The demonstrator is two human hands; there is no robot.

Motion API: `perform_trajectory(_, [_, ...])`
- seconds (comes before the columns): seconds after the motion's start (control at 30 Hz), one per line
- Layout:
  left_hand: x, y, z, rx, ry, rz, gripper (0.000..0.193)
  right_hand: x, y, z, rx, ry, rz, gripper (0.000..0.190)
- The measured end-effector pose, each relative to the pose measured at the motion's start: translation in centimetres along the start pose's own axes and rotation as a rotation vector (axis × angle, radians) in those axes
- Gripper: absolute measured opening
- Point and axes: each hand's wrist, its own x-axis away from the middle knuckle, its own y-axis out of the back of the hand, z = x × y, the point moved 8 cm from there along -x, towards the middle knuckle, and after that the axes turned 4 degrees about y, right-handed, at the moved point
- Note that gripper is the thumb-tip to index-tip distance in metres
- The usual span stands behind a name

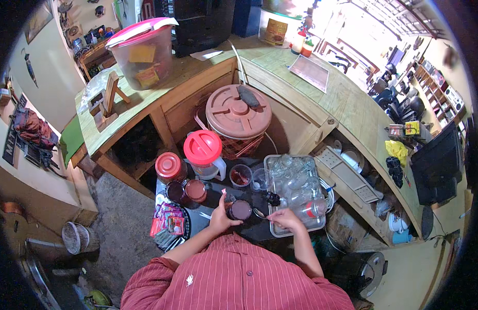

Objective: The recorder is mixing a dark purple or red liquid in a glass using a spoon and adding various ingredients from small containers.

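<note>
My left hand is closed around the side of a glass of dark brown drink on the dark table. Between the fingers of my right hand is the handle of a metal spoon, its bowl just right of that glass. Two more filled glasses, one dark and one reddish brown, stand to the left. Behind them are a red-lidded jar and a clear plastic pitcher with a red lid. A clear cup with red contents stands beyond my left hand.
At the right, a metal tray holds several upturned and lying glasses. Colourful sachets fill a basket at the left. A large lidded bucket stands behind the table, enclosed by a wooden counter.
</note>
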Motion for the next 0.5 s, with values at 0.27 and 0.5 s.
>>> perform_trajectory(0.27, [-0.2, -0.6, 0.1, -0.032, 0.015, 0.023, 0.133, -2.0, -1.5, -0.9, -0.404, -0.018, 0.073, 0.022])
perform_trajectory(0.5, [0.2, -0.3, 0.3, -0.047, 0.006, 0.000, 0.132, 1.1, -1.3, -1.6, -0.380, -0.033, 0.216, 0.023])
